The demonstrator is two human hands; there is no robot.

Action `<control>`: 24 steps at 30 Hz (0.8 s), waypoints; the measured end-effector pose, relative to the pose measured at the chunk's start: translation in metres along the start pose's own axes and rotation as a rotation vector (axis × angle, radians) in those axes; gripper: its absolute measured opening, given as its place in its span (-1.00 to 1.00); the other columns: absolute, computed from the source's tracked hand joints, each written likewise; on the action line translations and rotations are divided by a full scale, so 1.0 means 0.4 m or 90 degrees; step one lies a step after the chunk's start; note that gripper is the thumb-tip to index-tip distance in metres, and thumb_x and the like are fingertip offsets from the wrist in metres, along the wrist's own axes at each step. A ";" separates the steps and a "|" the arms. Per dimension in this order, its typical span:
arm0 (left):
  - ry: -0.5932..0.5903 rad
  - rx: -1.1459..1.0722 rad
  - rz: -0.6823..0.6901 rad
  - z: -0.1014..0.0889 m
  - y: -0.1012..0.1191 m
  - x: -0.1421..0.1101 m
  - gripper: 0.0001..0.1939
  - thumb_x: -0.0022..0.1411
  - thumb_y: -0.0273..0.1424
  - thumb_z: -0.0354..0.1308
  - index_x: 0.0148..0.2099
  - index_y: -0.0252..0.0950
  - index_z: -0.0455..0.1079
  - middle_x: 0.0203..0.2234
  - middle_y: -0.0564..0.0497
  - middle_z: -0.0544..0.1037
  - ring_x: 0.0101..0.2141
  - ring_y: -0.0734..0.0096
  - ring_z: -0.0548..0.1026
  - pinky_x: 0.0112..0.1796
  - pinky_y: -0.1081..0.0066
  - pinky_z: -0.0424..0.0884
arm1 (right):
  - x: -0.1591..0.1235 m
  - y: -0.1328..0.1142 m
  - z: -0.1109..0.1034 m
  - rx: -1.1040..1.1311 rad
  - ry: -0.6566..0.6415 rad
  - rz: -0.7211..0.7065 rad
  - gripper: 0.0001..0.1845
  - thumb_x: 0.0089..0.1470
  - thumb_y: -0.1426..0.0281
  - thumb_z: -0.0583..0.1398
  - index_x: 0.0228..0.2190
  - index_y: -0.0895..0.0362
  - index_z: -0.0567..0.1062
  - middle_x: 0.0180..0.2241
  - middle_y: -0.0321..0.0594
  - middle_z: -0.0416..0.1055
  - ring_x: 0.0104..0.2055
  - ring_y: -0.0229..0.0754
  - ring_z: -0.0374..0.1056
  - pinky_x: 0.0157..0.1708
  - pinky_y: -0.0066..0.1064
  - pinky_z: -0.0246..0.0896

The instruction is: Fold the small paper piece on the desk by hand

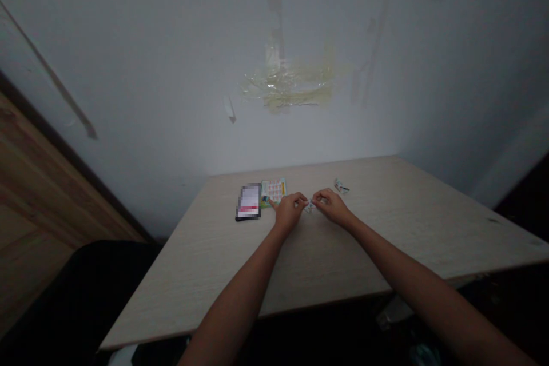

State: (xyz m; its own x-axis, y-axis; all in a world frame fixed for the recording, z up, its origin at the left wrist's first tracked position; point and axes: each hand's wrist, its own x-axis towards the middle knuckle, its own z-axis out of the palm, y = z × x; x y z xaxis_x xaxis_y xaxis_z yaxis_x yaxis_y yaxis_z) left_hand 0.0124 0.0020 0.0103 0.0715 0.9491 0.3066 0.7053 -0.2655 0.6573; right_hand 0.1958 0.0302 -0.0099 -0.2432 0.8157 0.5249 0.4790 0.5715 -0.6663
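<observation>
Between my two hands is a small whitish piece with dark marks, too small to make out its kind. My left hand pinches its left side between thumb and finger. My right hand is closed in a pinch at its right side. Just left of my left hand lies a printed card with a grid of pinkish patches, its lower corner close to my outstretched fingers. A small crumpled white printed scrap rests beyond my right hand.
A phone with a lit, blurred screen lies left of the card. The pale wooden table meets a wall with yellowed tape. A dark chair-like shape and wooden panel stand at the left.
</observation>
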 end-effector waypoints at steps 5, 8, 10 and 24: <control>-0.007 -0.013 -0.021 -0.004 -0.008 0.005 -0.86 0.23 -0.29 0.18 -0.20 -0.07 0.56 -0.31 0.07 0.66 -0.06 0.20 0.52 0.25 -0.19 -0.31 | 0.003 0.010 -0.002 -0.010 0.032 0.021 -0.85 0.06 0.31 0.24 -0.39 0.13 0.56 -0.38 -0.17 0.51 -0.23 -0.09 0.37 -0.12 -0.26 0.21; -0.006 -0.017 -0.024 -0.006 -0.010 0.006 -0.87 0.23 -0.30 0.19 -0.21 -0.08 0.56 -0.31 0.07 0.67 -0.08 0.21 0.53 0.24 -0.21 -0.35 | 0.005 0.017 -0.001 -0.016 0.032 0.028 -0.83 0.06 0.29 0.25 -0.39 0.13 0.58 -0.38 -0.17 0.53 -0.21 -0.08 0.38 -0.11 -0.25 0.21; 0.006 -0.022 -0.023 -0.008 -0.009 0.006 -0.87 0.23 -0.30 0.18 -0.21 -0.09 0.55 -0.25 0.05 0.66 -0.06 0.21 0.52 0.24 -0.21 -0.35 | 0.007 0.022 0.001 -0.010 0.026 0.030 -0.82 0.05 0.27 0.26 -0.38 0.12 0.60 -0.36 -0.16 0.54 -0.19 -0.07 0.39 -0.09 -0.24 0.21; 0.006 -0.026 -0.042 -0.013 0.007 0.004 -0.86 0.25 -0.27 0.17 -0.18 -0.12 0.53 -0.24 0.04 0.67 -0.07 0.23 0.53 0.27 -0.14 -0.26 | 0.006 0.047 0.005 -0.069 0.004 0.012 -0.80 0.03 0.23 0.29 -0.44 0.11 0.61 -0.38 -0.18 0.53 -0.18 -0.04 0.37 -0.08 -0.21 0.20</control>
State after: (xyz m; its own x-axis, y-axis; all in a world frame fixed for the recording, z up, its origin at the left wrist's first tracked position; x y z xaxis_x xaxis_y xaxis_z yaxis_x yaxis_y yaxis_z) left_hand 0.0109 0.0019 0.0163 0.0196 0.9631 0.2683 0.6788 -0.2098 0.7037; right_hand 0.2025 0.0430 -0.0221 -0.2278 0.8254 0.5166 0.5724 0.5427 -0.6147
